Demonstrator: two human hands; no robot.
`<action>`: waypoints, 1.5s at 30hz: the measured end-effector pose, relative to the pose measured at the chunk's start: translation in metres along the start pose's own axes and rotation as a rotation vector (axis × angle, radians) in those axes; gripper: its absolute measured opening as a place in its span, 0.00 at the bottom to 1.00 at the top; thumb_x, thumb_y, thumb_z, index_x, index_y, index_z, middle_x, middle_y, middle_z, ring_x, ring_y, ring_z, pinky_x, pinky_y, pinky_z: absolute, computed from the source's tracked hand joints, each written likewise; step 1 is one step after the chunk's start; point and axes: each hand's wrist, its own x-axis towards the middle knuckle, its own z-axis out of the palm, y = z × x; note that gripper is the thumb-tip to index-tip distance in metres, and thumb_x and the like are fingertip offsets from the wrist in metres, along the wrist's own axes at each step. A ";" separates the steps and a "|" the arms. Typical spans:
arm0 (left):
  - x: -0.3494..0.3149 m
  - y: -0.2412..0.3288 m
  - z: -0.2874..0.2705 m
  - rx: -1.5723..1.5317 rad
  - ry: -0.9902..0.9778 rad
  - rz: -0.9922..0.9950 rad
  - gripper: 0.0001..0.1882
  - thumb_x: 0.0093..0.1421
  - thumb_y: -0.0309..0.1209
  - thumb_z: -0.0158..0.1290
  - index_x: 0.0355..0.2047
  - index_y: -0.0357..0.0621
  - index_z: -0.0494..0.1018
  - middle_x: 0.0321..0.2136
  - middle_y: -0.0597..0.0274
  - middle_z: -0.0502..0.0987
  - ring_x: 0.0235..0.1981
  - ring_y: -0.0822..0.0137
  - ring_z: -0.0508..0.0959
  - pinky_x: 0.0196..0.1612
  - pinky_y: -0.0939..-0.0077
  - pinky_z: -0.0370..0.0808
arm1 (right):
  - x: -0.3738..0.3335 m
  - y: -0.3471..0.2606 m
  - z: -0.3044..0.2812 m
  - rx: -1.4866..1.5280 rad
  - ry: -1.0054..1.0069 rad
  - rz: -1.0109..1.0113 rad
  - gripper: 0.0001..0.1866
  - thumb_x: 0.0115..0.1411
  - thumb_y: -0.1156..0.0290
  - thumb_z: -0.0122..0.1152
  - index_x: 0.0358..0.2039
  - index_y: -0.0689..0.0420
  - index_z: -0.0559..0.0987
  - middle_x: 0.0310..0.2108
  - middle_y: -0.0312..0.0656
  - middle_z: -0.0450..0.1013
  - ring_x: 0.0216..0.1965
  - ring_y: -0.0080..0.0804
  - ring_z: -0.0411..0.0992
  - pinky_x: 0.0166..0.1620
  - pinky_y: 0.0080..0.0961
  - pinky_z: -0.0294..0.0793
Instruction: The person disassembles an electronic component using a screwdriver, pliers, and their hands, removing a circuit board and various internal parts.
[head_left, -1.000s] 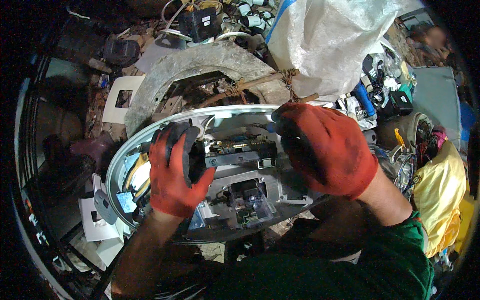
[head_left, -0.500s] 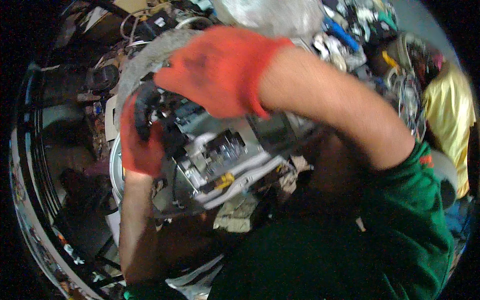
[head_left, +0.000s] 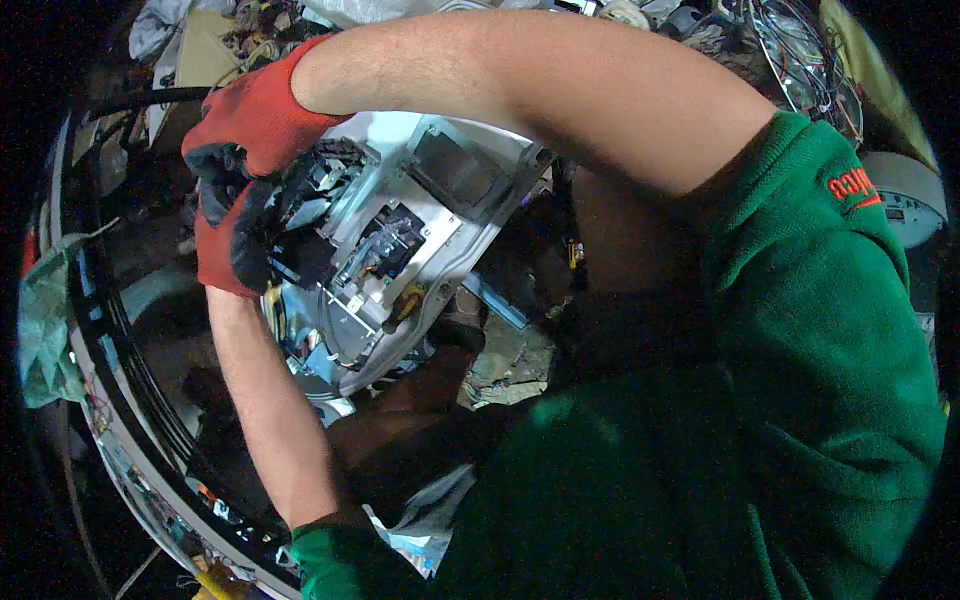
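Both my hands wear red gloves with dark palms and meet at the upper-left end of an opened electronic device (head_left: 440,222). The device has a pale grey metal frame, a curved rim, a dark rectangular panel and a black mechanism (head_left: 398,236) in its middle. My left hand (head_left: 232,240) is closed around the device's dark end. Just above it my right hand (head_left: 255,125) is curled, its fingertips close to the left hand's. Whatever lies between the right fingers is hidden. The device sits tilted in front of me, above my legs.
A dark curved frame (head_left: 125,330) runs down the left side, with a pale green bag (head_left: 50,335) beside it. Tangled cables (head_left: 800,60) lie at the far right, near a round grey casing (head_left: 905,200). Cardboard (head_left: 205,50) and mixed scrap lie at the far left.
Both hands have shifted left in the picture, the right one also upward. The device appears turned more steeply, and its panel and mechanism are less covered by my right arm.
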 end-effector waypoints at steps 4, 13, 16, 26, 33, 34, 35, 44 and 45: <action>0.000 0.010 0.017 0.226 0.086 0.285 0.30 0.60 0.26 0.56 0.62 0.36 0.62 0.55 0.56 0.72 0.54 0.63 0.73 0.59 0.68 0.68 | -0.014 0.002 -0.013 0.177 -0.005 0.035 0.23 0.47 0.71 0.60 0.47 0.53 0.76 0.42 0.48 0.77 0.48 0.48 0.74 0.50 0.42 0.71; -0.017 0.030 0.000 0.980 0.165 0.608 0.20 0.59 0.28 0.58 0.52 0.36 0.74 0.50 0.45 0.76 0.51 0.53 0.77 0.54 0.64 0.72 | -0.025 0.010 -0.016 0.435 0.015 0.077 0.23 0.47 0.72 0.62 0.47 0.54 0.76 0.43 0.48 0.77 0.47 0.44 0.75 0.50 0.39 0.71; -0.013 0.031 0.003 1.069 0.171 0.689 0.18 0.58 0.28 0.59 0.49 0.38 0.76 0.47 0.44 0.77 0.48 0.48 0.78 0.53 0.64 0.73 | -0.022 0.011 -0.018 0.352 -0.043 0.148 0.22 0.47 0.71 0.64 0.46 0.54 0.76 0.42 0.47 0.77 0.47 0.43 0.75 0.49 0.39 0.71; -0.002 0.049 0.032 1.054 0.373 0.478 0.15 0.56 0.35 0.63 0.39 0.38 0.75 0.37 0.49 0.77 0.38 0.48 0.78 0.43 0.61 0.74 | -0.022 0.005 -0.001 0.317 -0.060 0.202 0.20 0.46 0.64 0.67 0.41 0.56 0.79 0.35 0.47 0.79 0.41 0.43 0.77 0.46 0.39 0.73; -0.004 0.056 0.021 0.971 0.077 0.674 0.18 0.56 0.30 0.61 0.47 0.39 0.77 0.44 0.47 0.77 0.44 0.50 0.79 0.48 0.62 0.74 | -0.029 0.014 0.000 0.328 -0.130 0.200 0.21 0.49 0.66 0.61 0.45 0.57 0.77 0.37 0.49 0.78 0.42 0.45 0.76 0.47 0.40 0.72; -0.004 0.055 0.022 0.990 0.118 0.646 0.17 0.56 0.31 0.61 0.45 0.39 0.77 0.43 0.47 0.78 0.43 0.51 0.79 0.47 0.62 0.75 | -0.030 0.015 0.002 0.380 -0.116 0.146 0.21 0.50 0.66 0.60 0.46 0.57 0.76 0.38 0.50 0.78 0.42 0.45 0.76 0.47 0.40 0.71; -0.005 0.053 0.026 1.007 0.158 0.617 0.16 0.56 0.31 0.61 0.44 0.39 0.78 0.42 0.48 0.78 0.42 0.52 0.80 0.46 0.63 0.75 | -0.031 0.016 0.003 0.373 -0.096 0.146 0.22 0.49 0.66 0.61 0.46 0.57 0.76 0.38 0.50 0.78 0.42 0.45 0.76 0.47 0.39 0.71; 0.004 0.057 0.048 0.977 0.258 0.476 0.17 0.55 0.32 0.62 0.43 0.38 0.77 0.41 0.49 0.79 0.42 0.54 0.80 0.48 0.67 0.75 | -0.035 0.017 -0.004 0.284 -0.172 0.270 0.18 0.46 0.67 0.65 0.40 0.58 0.80 0.38 0.49 0.78 0.40 0.43 0.76 0.45 0.38 0.73; 0.005 0.054 0.043 0.950 0.202 0.650 0.17 0.56 0.32 0.62 0.44 0.38 0.77 0.41 0.50 0.79 0.43 0.54 0.80 0.49 0.67 0.74 | -0.035 0.015 -0.005 0.250 -0.147 0.301 0.18 0.46 0.67 0.65 0.40 0.57 0.80 0.38 0.49 0.78 0.40 0.43 0.76 0.45 0.38 0.73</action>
